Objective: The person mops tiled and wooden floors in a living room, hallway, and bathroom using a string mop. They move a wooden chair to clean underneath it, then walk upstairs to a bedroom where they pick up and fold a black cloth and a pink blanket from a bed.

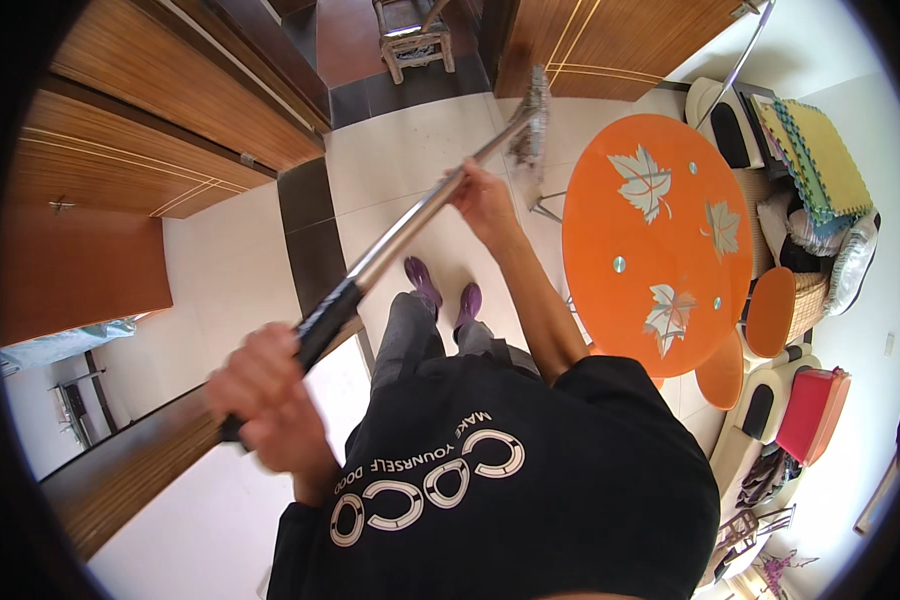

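Note:
A long metal-poled mop (412, 217) runs diagonally across the view. My left hand (270, 397), slightly blurred, is closed around its black grip at the lower left. Farther along, my right hand (481, 196) grips the bare metal pole. The mop's grey, fringed head (531, 124) is blurred, over the pale floor tiles near a wooden door, left of the orange table's far end. Purple boots (422, 279) on my feet stand on the tiles below the pole.
An oval orange table (596, 225) with leaf patterns stands at my right, with orange stools (770, 311) beside it. Beyond are foam mats (832, 157), cushions and a red box (810, 416). A small wooden chair (418, 45) stands past the doorway. Wooden doors (120, 165) flank the left.

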Available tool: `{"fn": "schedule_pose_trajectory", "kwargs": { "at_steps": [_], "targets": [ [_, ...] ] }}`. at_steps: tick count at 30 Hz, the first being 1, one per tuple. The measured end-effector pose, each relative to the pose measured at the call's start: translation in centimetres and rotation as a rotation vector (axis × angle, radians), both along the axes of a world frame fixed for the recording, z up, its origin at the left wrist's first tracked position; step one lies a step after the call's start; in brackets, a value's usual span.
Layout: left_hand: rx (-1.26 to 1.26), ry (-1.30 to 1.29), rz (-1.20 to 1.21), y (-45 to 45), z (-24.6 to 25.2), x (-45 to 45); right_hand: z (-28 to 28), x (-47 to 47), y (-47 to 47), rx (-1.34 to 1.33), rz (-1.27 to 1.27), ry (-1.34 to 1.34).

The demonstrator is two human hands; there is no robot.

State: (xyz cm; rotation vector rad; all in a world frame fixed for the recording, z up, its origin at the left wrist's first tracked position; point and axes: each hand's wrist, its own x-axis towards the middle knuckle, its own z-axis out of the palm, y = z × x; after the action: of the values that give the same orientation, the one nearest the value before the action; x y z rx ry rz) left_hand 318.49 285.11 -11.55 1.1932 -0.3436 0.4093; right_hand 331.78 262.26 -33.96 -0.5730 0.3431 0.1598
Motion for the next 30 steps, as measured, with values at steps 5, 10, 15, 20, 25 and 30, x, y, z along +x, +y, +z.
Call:
{"fn": "schedule_pose_trajectory", "kwargs": {
  "at_steps": [5,10,15,20,25,30],
  "targets": [
    [0.144,0.1,-0.196,-6.8,-10.4,7.0,-5.4,5.4,-4.7,-0.216,-0.275,0.242],
    [0.136,0.377,-0.349,-12.7,-19.7,15.7,-14.8,8.7,-7.5,-0.17,-0.076,0.366],
    [0.133,0.501,-0.293,-10.3,-19.6,21.5,-17.0,13.4,-5.3,-0.26,0.001,0.606],
    [0.216,0.534,-0.304,-2.2,-13.8,27.3,-17.7,19.2,1.2,-0.189,0.069,0.704],
    [0.371,0.371,-0.347,3.5,-8.4,33.2,-17.0,24.0,9.3,0.076,0.176,0.547],
    [0.417,0.276,-0.319,5.9,-4.6,36.5,-13.1,28.2,17.0,0.303,0.176,0.408]
  ]
}}
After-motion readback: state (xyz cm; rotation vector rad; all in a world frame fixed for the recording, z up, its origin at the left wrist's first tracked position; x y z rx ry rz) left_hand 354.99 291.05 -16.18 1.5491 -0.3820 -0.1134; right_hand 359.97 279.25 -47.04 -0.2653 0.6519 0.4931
